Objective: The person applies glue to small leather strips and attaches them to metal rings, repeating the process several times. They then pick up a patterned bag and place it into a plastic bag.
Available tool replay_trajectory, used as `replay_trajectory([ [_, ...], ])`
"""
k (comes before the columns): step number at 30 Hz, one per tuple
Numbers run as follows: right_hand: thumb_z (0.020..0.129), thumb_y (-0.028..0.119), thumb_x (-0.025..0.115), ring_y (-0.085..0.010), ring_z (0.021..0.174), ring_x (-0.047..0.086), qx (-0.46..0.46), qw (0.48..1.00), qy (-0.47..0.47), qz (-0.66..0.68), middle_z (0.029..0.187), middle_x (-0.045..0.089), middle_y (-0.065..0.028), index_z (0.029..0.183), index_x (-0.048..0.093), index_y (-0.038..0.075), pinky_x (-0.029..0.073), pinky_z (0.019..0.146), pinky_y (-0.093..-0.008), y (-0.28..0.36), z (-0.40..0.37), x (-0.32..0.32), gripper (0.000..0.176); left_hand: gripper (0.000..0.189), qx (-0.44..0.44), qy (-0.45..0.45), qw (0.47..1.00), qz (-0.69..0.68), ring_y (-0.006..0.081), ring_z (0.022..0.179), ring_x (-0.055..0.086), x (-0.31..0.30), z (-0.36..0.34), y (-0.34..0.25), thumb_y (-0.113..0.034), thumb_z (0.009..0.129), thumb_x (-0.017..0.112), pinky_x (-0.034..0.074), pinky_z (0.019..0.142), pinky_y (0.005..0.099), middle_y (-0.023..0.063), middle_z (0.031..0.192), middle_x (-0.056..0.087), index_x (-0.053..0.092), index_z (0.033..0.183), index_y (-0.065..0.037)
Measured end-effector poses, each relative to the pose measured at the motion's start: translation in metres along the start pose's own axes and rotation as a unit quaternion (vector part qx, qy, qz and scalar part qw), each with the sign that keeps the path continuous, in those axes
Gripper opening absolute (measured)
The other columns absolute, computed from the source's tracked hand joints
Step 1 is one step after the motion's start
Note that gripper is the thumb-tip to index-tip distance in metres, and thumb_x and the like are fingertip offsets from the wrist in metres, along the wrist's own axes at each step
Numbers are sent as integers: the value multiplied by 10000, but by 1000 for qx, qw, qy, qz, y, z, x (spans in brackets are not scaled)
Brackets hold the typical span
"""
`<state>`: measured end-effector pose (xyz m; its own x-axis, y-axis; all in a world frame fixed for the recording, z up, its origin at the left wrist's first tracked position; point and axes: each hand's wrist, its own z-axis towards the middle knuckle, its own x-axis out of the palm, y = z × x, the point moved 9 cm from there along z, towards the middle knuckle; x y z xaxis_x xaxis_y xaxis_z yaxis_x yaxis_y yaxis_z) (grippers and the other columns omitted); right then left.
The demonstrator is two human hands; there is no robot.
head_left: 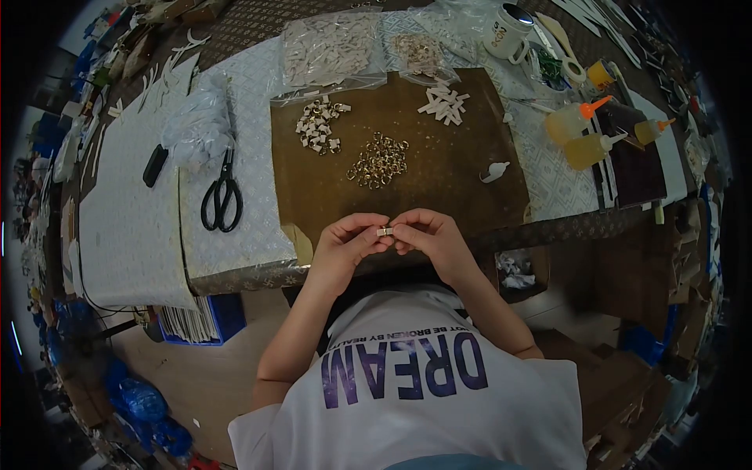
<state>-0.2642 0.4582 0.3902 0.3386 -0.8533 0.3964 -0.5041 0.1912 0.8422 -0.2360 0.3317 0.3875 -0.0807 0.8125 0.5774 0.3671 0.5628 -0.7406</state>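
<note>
At the front edge of the brown mat, my left hand and my right hand are closed in a pinch. Between their fingertips is a small white strip with what looks like a gold metal ring around it. The fingers partly hide this piece. Just beyond lies a pile of gold rings. Farther back on the mat are a heap of white pieces fitted with rings at left and a heap of plain white strips at right.
Black scissors and crumpled plastic lie at left. Two clear bags of pieces rest behind the mat. Yellow glue bottles and a white mug stand at right. A blue bin sits below the table.
</note>
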Motion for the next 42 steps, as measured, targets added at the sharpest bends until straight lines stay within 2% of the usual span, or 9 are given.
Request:
replay_trajectory([
  [6, 856, 85, 647, -89, 771, 586, -19, 999, -5, 27, 864, 629, -40, 966, 613, -2, 484, 709, -211, 5, -1, 3, 145, 205, 17, 5, 1000, 12, 163, 868, 652, 3, -2, 0, -15, 892, 561, 540, 795, 252, 120, 971, 656, 600, 1085, 40],
  [11, 853, 49, 642, -82, 792, 589, -73, 996, 5, -41, 887, 618, -32, 952, 589, 0, 488, 733, -209, 18, -6, 2, 122, 201, 17, 5, 1000, 17, 152, 851, 649, 6, -3, -4, -23, 893, 567, 532, 796, 246, 116, 949, 663, 611, 1076, 45],
  [18, 818, 17, 664, -87, 826, 602, -147, 973, -1, -180, 919, 610, -32, 884, 596, -2, 502, 759, -218, 32, -15, 10, 97, 172, 88, -46, 983, 156, 126, 836, 641, 8, -9, -16, -1, 867, 599, 530, 766, 238, 86, 907, 667, 633, 1031, 39],
  [23, 812, -6, 655, -72, 810, 587, -117, 983, -16, -141, 894, 605, -23, 866, 594, -4, 494, 731, -210, 21, -13, 3, 82, 172, 103, -71, 977, 175, 121, 819, 640, 11, -14, -15, 3, 861, 606, 534, 752, 239, 85, 910, 668, 637, 1027, 38],
  [30, 813, -7, 655, -78, 801, 578, -99, 994, 18, -45, 887, 605, -37, 853, 580, 0, 484, 723, -209, 12, -8, 0, 86, 194, 39, -42, 992, 111, 123, 804, 636, 11, -12, -10, 20, 830, 638, 523, 744, 237, 92, 911, 670, 647, 1023, 34],
  [35, 816, -3, 653, -89, 811, 591, -127, 990, 4, -55, 895, 612, -43, 851, 577, -4, 487, 727, -213, 15, -13, -3, 83, 180, 83, -45, 980, 173, 115, 775, 626, 10, -8, -10, 41, 799, 665, 509, 718, 220, 88, 870, 674, 662, 979, 32],
  [37, 831, 7, 646, -93, 870, 581, -118, 989, 4, -87, 953, 590, -49, 849, 571, 5, 476, 759, -214, 12, -15, -11, 76, 168, 73, -57, 978, 186, 118, 748, 621, 12, -3, -7, 26, 796, 673, 506, 700, 220, 86, 853, 669, 660, 963, 41],
  [39, 837, 33, 649, -85, 847, 574, -174, 976, -66, -111, 919, 576, -32, 849, 564, 8, 473, 734, -208, 30, -27, -27, 89, 165, 59, -86, 968, 227, 122, 730, 616, 11, 4, -5, -2, 816, 663, 503, 691, 220, 86, 851, 663, 649, 972, 48],
  [42, 816, 74, 682, -122, 858, 542, -278, 897, -294, -179, 958, 508, -25, 984, 532, 41, 459, 729, -246, 46, -55, -81, 228, 238, 57, -77, 979, 180, 136, 814, 613, 3, 21, 8, -32, 845, 640, 504, 723, 219, 97, 948, 638, 596, 1065, 50],
])
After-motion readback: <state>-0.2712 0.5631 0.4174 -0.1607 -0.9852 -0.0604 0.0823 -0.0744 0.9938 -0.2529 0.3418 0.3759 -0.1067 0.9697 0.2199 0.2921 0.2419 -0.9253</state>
